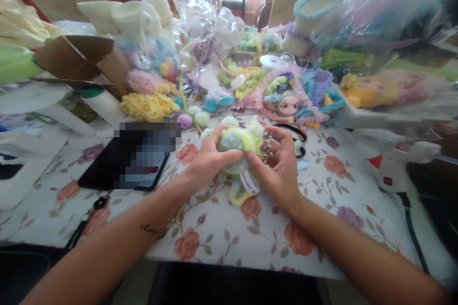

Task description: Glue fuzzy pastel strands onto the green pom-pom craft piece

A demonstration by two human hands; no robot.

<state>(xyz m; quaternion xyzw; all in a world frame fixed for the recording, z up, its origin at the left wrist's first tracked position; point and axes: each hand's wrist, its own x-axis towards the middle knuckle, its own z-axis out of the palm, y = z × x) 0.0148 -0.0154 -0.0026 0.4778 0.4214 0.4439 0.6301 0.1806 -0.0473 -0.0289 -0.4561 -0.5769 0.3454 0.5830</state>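
My left hand [211,155] and my right hand [277,167] are both closed round a small plush piece [231,142] in pale green and yellow, just above the tablecloth. Both thumbs press on its near side, almost meeting. A frilly pale-green tuft [255,133] and tiny white beads [266,145] stick out by my right fingers. From its underside hangs a white label [250,182] with dark lettering, beside a yellow-green strip [238,198]. Behind my right hand lie black loop handles [302,152], perhaps of scissors. My fingers hide part of the piece.
A tablet [107,167] lies left on the flowered tablecloth [222,243]. At the right stands a white glue gun [391,164] with a cord. Across the back are pompoms [201,118], yellow yarn [148,107], a doll face [289,105], a cardboard box [78,59] and clear plastic bags.
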